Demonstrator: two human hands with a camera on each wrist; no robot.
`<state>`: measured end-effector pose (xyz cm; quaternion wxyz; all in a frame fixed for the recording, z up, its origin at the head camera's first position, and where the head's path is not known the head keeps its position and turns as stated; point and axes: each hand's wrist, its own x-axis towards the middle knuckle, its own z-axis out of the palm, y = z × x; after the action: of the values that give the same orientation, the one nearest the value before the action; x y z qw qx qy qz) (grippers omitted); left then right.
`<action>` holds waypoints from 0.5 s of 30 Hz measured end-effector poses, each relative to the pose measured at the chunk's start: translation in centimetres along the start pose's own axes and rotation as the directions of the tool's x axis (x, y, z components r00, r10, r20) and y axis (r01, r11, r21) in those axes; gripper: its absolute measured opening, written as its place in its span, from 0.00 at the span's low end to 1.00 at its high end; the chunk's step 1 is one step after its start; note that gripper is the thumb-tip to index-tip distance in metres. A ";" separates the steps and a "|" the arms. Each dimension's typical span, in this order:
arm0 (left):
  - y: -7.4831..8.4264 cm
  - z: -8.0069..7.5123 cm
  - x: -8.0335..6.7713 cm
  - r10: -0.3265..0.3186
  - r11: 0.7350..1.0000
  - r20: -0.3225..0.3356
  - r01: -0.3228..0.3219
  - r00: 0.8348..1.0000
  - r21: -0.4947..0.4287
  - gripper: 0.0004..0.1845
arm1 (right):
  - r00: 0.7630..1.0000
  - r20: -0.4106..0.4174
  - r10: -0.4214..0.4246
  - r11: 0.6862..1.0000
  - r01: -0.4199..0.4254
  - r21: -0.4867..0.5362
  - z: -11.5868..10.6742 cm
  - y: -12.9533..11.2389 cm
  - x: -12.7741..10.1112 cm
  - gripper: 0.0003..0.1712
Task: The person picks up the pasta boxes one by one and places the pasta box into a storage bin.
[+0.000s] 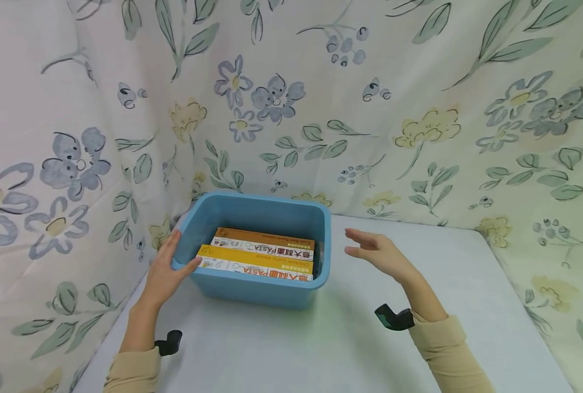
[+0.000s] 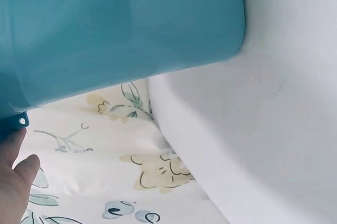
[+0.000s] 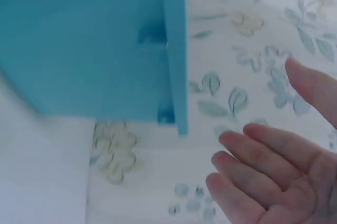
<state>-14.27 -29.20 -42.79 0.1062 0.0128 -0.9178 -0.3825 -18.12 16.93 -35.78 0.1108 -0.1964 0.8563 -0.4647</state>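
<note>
A blue plastic bin (image 1: 272,292) stands on the white table, its long side toward me. Inside it lie an orange-brown pasta box (image 1: 267,240) and, in front of that, a yellow pasta box (image 1: 257,260). At the bin's left front corner is my left hand (image 1: 161,275), fingers along the outside and thumb over the rim. A fingertip meets the rim's underside in the left wrist view, and the fingers look relaxed. My right hand (image 1: 377,254) hovers right of the bin, apart from it, palm toward it and holding nothing. The right wrist view shows its fingers (image 3: 253,174) loosely extended.
A white-covered table (image 1: 409,240) extends to the right of the bin and in front of it. Floral curtain cloth (image 1: 321,98) hangs behind and at both sides, close to the bin's back. Each wrist bears a small black device (image 1: 394,318).
</note>
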 end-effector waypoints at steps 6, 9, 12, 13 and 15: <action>-0.3 -0.5 -0.4 -0.019 1.000 0.010 0.019 1.000 0.004 0.49 | 0.985 -0.136 0.107 0.992 -0.115 -0.051 -1.9 2.4 -4.5 0.38; -0.4 -0.8 -0.6 -0.031 0.999 0.019 0.031 0.999 0.010 0.49 | 0.970 -0.191 0.149 0.981 -0.169 -0.095 -2.3 3.5 -6.3 0.39; -0.4 -1.3 -0.8 -0.051 0.998 0.046 0.050 0.998 0.023 0.50 | 0.951 -0.252 0.177 0.961 -0.222 -0.165 -2.6 4.3 -7.7 0.40; -0.3 -1.5 -0.8 -0.056 0.998 0.055 0.054 0.997 0.034 0.50 | 0.945 -0.272 0.183 0.951 -0.240 -0.193 -2.6 4.6 -8.0 0.40; -0.2 -1.9 -0.7 -0.056 0.996 0.069 0.051 0.996 0.069 0.51 | 0.931 -0.311 0.194 0.929 -0.276 -0.246 -2.6 4.9 -8.5 0.40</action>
<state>-13.17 -30.61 -41.75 0.0627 0.0273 -0.9327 -0.3542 -12.64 25.04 -38.43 0.0141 -0.0375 0.9386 -0.3428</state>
